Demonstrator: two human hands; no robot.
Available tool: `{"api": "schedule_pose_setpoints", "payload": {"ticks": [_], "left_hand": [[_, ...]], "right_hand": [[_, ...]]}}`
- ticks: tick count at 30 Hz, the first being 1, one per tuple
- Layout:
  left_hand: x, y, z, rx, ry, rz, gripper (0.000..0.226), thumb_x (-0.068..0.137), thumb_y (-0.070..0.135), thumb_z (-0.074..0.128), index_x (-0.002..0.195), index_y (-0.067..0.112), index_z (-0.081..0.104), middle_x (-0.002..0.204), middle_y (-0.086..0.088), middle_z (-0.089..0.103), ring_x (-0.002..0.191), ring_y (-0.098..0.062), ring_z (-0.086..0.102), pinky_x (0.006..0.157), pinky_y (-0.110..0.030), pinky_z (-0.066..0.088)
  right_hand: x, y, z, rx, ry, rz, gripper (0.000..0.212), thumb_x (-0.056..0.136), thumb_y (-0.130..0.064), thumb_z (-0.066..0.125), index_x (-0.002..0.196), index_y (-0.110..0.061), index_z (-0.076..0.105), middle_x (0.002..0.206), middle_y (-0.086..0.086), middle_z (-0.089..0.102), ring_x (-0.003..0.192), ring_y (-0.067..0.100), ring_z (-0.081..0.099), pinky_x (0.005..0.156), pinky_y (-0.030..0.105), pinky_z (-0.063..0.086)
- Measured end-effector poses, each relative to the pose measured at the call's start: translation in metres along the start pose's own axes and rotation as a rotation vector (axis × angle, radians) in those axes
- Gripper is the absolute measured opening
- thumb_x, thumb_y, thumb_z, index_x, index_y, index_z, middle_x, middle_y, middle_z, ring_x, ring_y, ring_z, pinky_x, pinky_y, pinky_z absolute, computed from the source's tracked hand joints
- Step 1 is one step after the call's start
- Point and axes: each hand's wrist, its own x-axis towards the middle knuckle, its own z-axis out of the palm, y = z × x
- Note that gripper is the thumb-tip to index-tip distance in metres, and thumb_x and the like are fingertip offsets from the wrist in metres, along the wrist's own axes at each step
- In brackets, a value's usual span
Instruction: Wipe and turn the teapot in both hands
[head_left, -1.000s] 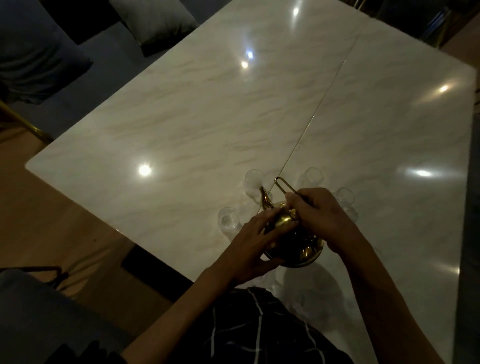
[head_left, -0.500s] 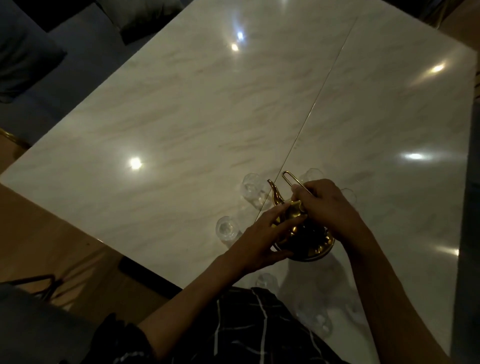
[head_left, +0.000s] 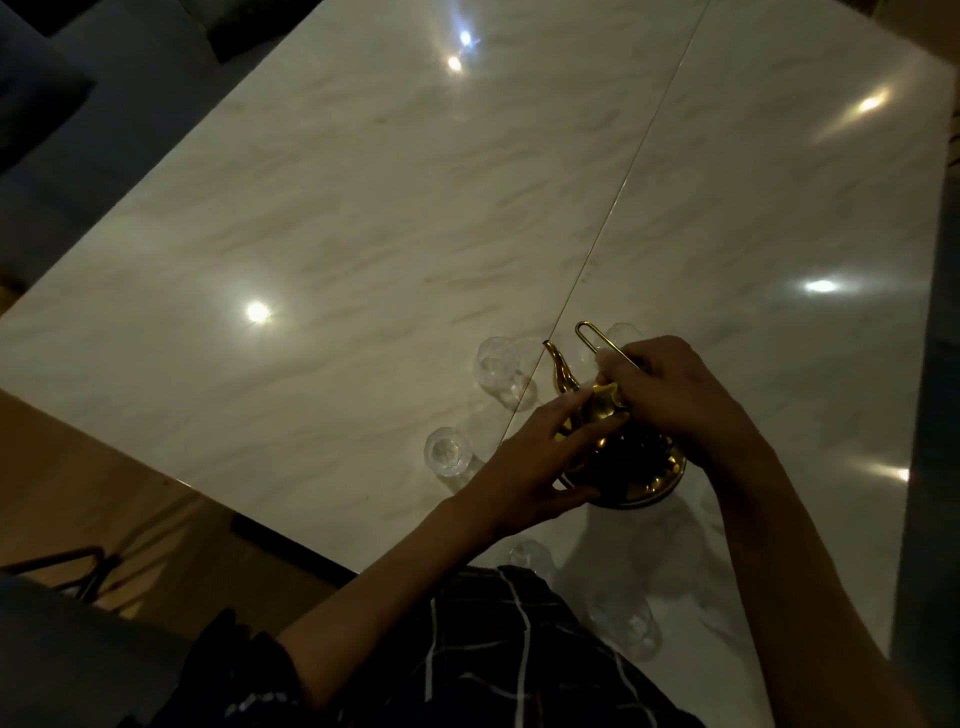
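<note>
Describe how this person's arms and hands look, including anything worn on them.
Both forearms are bare from the elbow down. The left hand and right hand wear no gloves, and no rings, watch or bracelet show in the dim light. A dark sleeve ends near the left elbow. Below them lies a dark garment with thin white check lines.
</note>
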Motion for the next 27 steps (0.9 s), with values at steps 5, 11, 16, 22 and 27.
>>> {"api": "schedule_pose_setpoints", "payload": {"ticks": [5,11,16,22,27], "left_hand": [[0.0,0.013,0.001,0.019,0.022,-0.015,0.084,0.087,0.033,0.079,0.158,0.03,0.034,0.168,-0.008,0.018,0.154,-0.025,0.024,0.11,-0.04,0.047],[-0.001,0.028,-0.002,0.02,0.042,-0.011,0.083,0.089,0.034,0.077,0.159,0.028,0.033,0.168,-0.008,0.016,0.155,-0.023,0.021,0.111,-0.04,0.046],[-0.002,0.036,-0.006,0.041,0.06,0.002,0.082,0.089,0.034,0.077,0.158,0.025,0.035,0.168,-0.009,0.017,0.153,-0.023,0.023,0.108,-0.028,0.041],[-0.004,0.04,-0.008,0.026,0.063,0.008,0.081,0.088,0.032,0.077,0.158,0.024,0.036,0.168,-0.01,0.018,0.153,-0.024,0.023,0.111,-0.038,0.046],[-0.005,0.043,-0.008,0.024,0.071,0.006,0.08,0.088,0.031,0.078,0.157,0.022,0.038,0.167,-0.011,0.019,0.153,-0.025,0.023,0.112,-0.035,0.043]], "right_hand": [[-0.007,-0.005,-0.01,-0.034,0.004,-0.025,0.036,0.095,-0.037,0.052,0.069,-0.021,0.071,0.07,0.004,0.069,0.071,0.021,0.068,0.077,0.044,0.057],[-0.017,-0.013,-0.019,-0.073,0.005,-0.066,0.038,0.096,-0.038,0.052,0.071,-0.017,0.072,0.07,0.005,0.068,0.07,0.021,0.067,0.075,0.042,0.055],[-0.022,-0.017,-0.024,-0.063,0.001,-0.085,0.037,0.096,-0.035,0.052,0.071,-0.015,0.071,0.067,0.006,0.067,0.065,0.019,0.066,0.069,0.034,0.052],[-0.024,-0.02,-0.025,-0.065,-0.009,-0.091,0.037,0.097,-0.034,0.052,0.07,-0.017,0.07,0.067,0.006,0.067,0.067,0.019,0.067,0.072,0.036,0.053],[-0.026,-0.02,-0.026,-0.071,-0.013,-0.077,0.037,0.096,-0.035,0.052,0.071,-0.015,0.071,0.069,0.008,0.068,0.069,0.021,0.068,0.076,0.042,0.056]]}}
